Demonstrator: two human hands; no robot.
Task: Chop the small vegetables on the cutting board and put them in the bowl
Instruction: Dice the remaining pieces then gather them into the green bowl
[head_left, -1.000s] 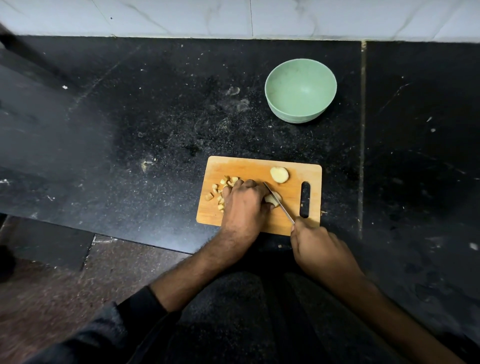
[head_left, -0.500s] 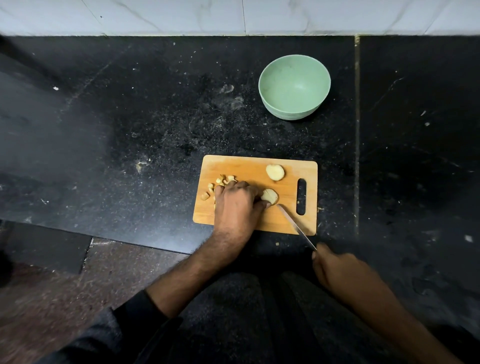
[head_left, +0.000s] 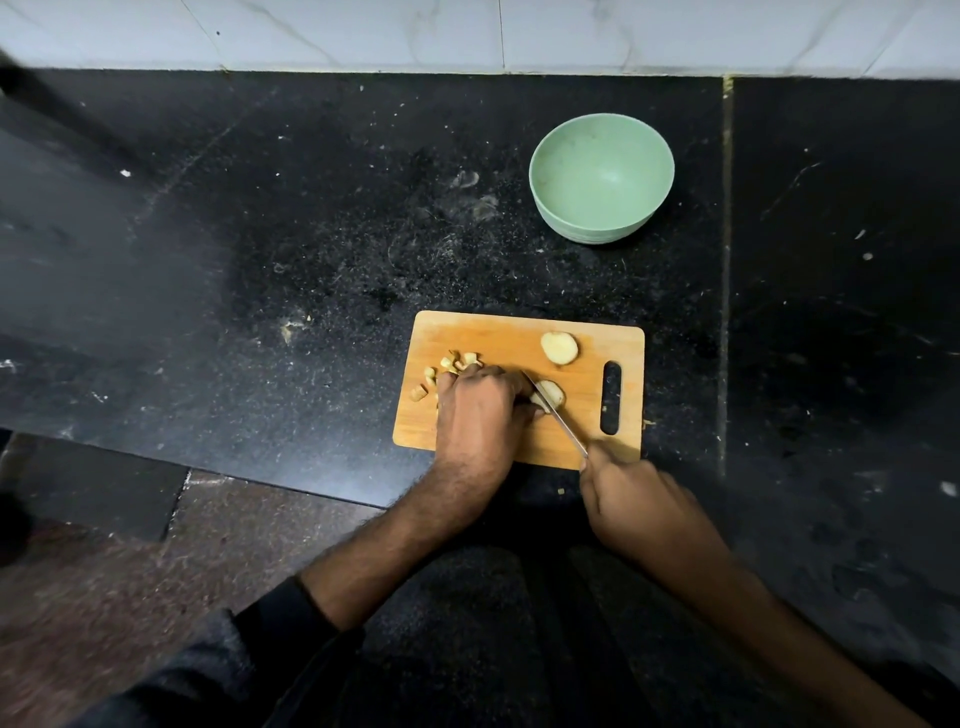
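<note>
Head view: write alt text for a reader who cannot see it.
A left hand steadies a pale vegetable piece on a wooden cutting board while the right hand holds a knife against it. Chopped bits lie left; a green bowl sits empty beyond.

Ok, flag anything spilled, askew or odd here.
Little stands out. The black counter is dusted with pale specks and smudges left of the empty green bowl. A few chopped pieces lie loose, but on the cutting board.

Head camera, steep downward view, counter (head_left: 311, 260) close.
</note>
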